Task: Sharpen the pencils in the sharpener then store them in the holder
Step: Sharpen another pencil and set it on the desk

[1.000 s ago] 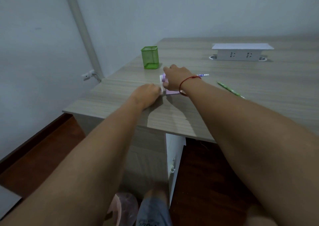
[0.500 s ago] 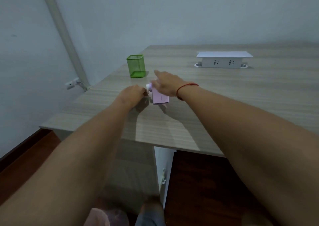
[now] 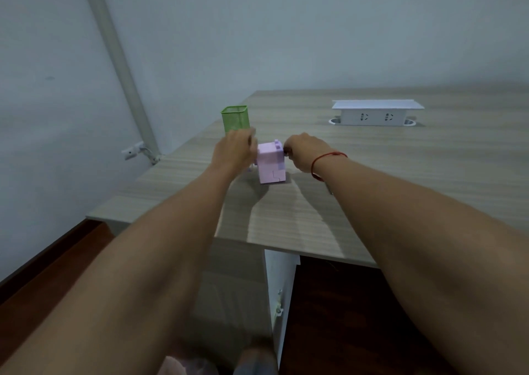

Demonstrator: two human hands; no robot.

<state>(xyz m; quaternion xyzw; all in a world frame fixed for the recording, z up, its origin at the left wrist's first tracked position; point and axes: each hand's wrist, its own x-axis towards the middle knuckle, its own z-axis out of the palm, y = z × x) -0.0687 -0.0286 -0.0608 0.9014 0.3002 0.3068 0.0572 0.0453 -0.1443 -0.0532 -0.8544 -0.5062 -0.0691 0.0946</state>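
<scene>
A pink block-shaped pencil sharpener (image 3: 270, 164) stands upright on the wooden desk (image 3: 400, 174). My left hand (image 3: 233, 152) grips its left side, the fingers blurred; a small purple part shows just under that hand. My right hand (image 3: 305, 154), with a red string round the wrist, has its fingers curled and pinches a small dark part on the sharpener's right face. The green mesh holder (image 3: 234, 117) stands just behind my left hand, and nothing shows above its rim. A thin tip, perhaps a pencil (image 3: 330, 190), peeks from under my right forearm.
A white socket box (image 3: 375, 114) sits at the back right of the desk. The desk's left edge and near edge are close to the sharpener. A grey wall and a pipe (image 3: 120, 68) stand to the left. A white drawer unit (image 3: 279, 288) sits under the desk.
The sharpener has been stood upright and turned. My left hand moved up against its left side and my right hand shifted from its top to its right face. The camera tilted.
</scene>
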